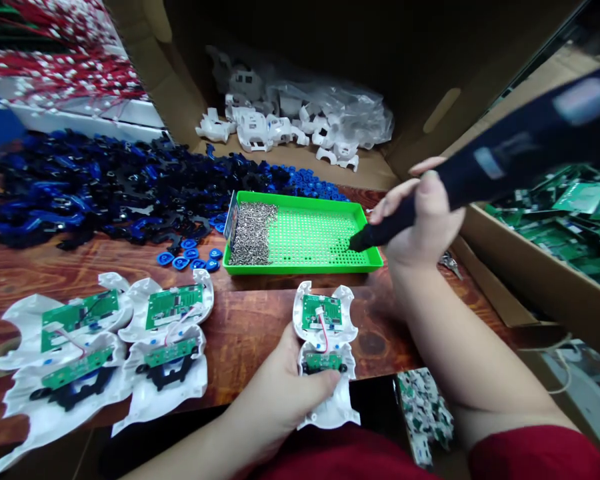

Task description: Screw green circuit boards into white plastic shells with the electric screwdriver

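Observation:
My left hand (285,387) grips a white plastic shell (329,407) at the table's front edge. Two green circuit boards sit in that shell, joined by a red and white cable. A dark electric screwdriver (480,160) is wrapped in the fingers of my right hand (427,213), and its body is blurred. Its tip is over the right part of a green perforated tray (305,270). Small metal screws (253,233) are heaped in the tray's left end. To the left lie more white shells with boards (165,353) (65,373).
Blue and black plastic parts (90,187) are piled behind on the left, with loose blue buttons (190,253) before them. A cardboard box (410,127) at the back holds white shells. Another box (545,287) on the right contains green boards. Red wires (70,73) are bundled at back left.

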A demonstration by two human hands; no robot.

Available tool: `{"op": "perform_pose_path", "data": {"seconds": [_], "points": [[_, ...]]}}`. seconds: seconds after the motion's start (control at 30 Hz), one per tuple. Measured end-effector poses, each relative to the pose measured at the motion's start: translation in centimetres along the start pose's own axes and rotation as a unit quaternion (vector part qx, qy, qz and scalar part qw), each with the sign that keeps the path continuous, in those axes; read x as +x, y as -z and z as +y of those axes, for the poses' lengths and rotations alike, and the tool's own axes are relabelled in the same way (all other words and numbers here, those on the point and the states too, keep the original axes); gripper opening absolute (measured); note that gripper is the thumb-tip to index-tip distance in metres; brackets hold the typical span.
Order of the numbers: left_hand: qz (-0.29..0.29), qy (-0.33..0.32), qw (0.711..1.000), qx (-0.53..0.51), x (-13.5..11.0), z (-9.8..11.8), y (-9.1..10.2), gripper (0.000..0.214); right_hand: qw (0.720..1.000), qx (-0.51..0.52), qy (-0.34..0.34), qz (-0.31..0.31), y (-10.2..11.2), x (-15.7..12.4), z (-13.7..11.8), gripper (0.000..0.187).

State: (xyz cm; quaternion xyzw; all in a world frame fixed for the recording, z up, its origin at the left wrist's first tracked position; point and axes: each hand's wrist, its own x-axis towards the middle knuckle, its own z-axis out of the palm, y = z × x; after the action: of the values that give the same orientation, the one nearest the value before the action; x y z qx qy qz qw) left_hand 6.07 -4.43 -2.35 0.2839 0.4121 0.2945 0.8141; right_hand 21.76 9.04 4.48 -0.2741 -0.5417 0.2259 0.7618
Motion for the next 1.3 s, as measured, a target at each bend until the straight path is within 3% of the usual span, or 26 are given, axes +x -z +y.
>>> {"op": "perform_pose_path", "data": {"seconds": [0.1, 0.23, 0.43, 0.67, 0.8, 0.93, 1.0, 1.07, 1.17, 1.3], "points": [[-0.019, 0.0, 1.0, -0.008, 0.0, 0.0, 0.4, 0.064, 0.999, -0.029, 0.001, -0.017, -0.3, 0.8, 3.3, 0.011], [-0.039, -0.018, 0.999, -0.001, 0.3, -0.2, 0.9, 0.065, 0.998, -0.053, 0.006, -0.036, -0.3, 1.1, 5.2, 0.011], [-0.031, -0.042, 0.998, 0.023, 0.4, -0.4, 0.8, 0.063, 0.997, -0.064, 0.002, -0.038, -0.2, 0.8, 5.6, 0.011], [-0.038, -0.003, 0.999, 0.037, 0.2, 0.6, 0.5, 0.072, 0.998, -0.051, -0.025, -0.028, -0.4, 0.7, 5.2, 0.011], [-0.019, -0.037, 0.997, 0.07, 0.2, 0.4, 0.5, 0.061, 0.998, -0.053, -0.017, 0.017, -0.6, 1.0, 3.2, 0.01], [-0.01, -0.048, 0.996, 0.08, 0.2, 0.4, 0.3, 0.059, 0.999, -0.041, -0.028, 0.02, -2.1, 0.4, -2.2, 0.011], [-0.01, -0.049, 0.996, 0.08, 0.2, 0.6, 0.1, 0.06, 0.997, -0.035, -0.074, -0.014, -3.3, -0.4, -5.3, 0.02], [-0.007, -0.049, 0.995, 0.089, 0.2, 0.8, 0.0, 0.06, 0.984, -0.049, -0.163, -0.051, -4.5, -1.4, -7.5, 0.034], [-0.007, -0.058, 0.993, 0.104, 0.0, 1.0, -0.1, 0.06, 0.964, -0.041, -0.247, -0.088, -5.3, -2.8, -8.5, 0.042], [-0.008, -0.078, 0.991, 0.107, -0.1, 0.9, 0.0, 0.058, 0.974, 0.001, -0.199, -0.111, -5.0, -3.7, -7.4, 0.039]]}}
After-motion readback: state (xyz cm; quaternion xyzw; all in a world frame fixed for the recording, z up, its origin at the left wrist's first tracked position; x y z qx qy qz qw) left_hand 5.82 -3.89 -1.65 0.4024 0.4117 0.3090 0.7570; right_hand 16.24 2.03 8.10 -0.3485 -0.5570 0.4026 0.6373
